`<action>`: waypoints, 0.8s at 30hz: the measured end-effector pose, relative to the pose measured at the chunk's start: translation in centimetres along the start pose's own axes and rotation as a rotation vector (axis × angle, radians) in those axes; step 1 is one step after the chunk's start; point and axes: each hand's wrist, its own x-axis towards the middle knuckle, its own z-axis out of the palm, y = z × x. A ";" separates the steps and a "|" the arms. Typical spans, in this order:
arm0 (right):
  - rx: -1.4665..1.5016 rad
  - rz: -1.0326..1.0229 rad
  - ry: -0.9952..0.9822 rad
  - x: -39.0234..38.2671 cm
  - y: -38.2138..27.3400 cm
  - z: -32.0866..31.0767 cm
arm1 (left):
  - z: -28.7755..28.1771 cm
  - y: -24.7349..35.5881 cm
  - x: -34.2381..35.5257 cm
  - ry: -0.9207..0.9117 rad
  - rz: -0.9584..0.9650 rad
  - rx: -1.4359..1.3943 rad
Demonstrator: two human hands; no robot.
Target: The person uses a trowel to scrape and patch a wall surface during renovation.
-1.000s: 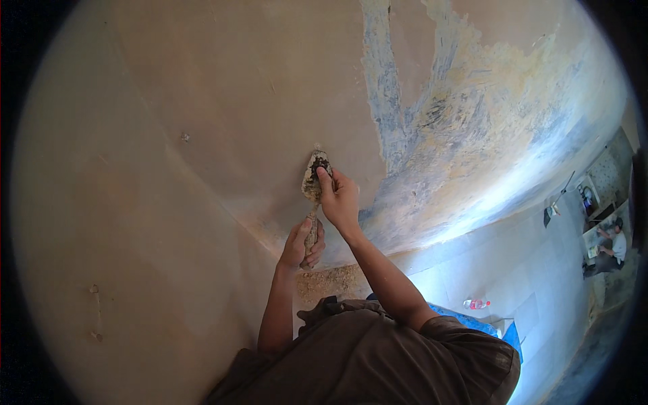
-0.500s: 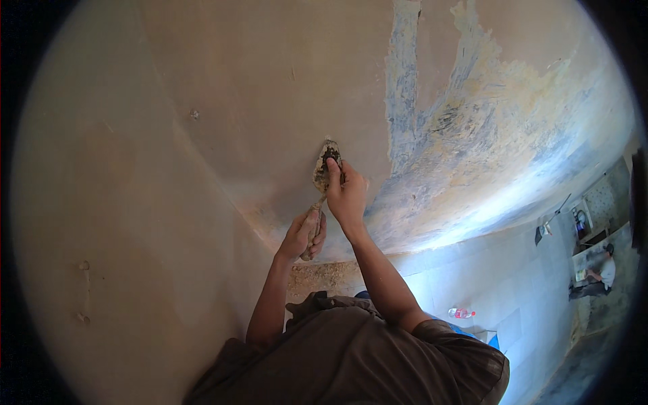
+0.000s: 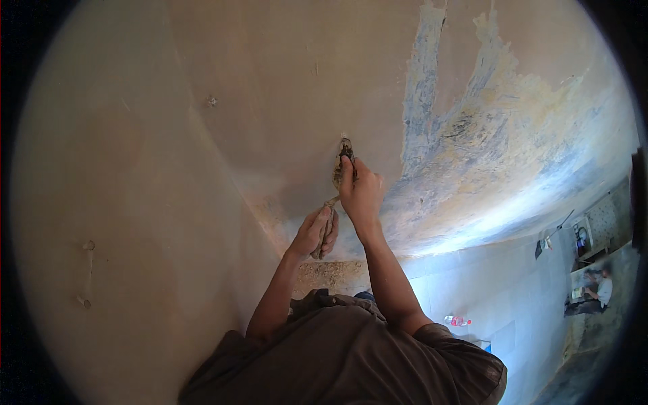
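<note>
A small pointed trowel (image 3: 345, 146), its blade crusted with dried plaster, is held up against the brownish wall (image 3: 270, 115). My left hand (image 3: 311, 233) is wrapped around its handle. Higher up, my right hand (image 3: 363, 194) grips the blade, with the thumb lying along its face. The blade's tip meets a small pale spot (image 3: 345, 136) on the wall, though how deep it presses cannot be made out. The right fingers hide part of the blade.
To the right, the wall has rough grey and yellowish patches (image 3: 482, 131). Rubble (image 3: 329, 275) lies at the wall's foot. A bottle (image 3: 457, 320) with a red label rests on the floor. Far right, another person (image 3: 597, 290) is near a hanging lamp-like object (image 3: 542, 246).
The whole view has shifted, so wall marks sit further right. The trowel blade has turned and shows narrower, its tip still at the pale spot. Both hands keep their grip.
</note>
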 end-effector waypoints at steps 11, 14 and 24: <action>-0.045 0.036 -0.020 0.0 -0.5 -0.1 | 0.0 -0.2 0.1 -0.008 -0.007 -0.060; -0.035 0.023 -0.021 0.1 -0.3 0.0 | 0.1 -0.2 0.0 0.003 -0.001 -0.034; 0.013 -0.034 -0.045 0.0 -0.5 -0.3 | 0.9 -1.6 0.0 0.026 0.122 -0.094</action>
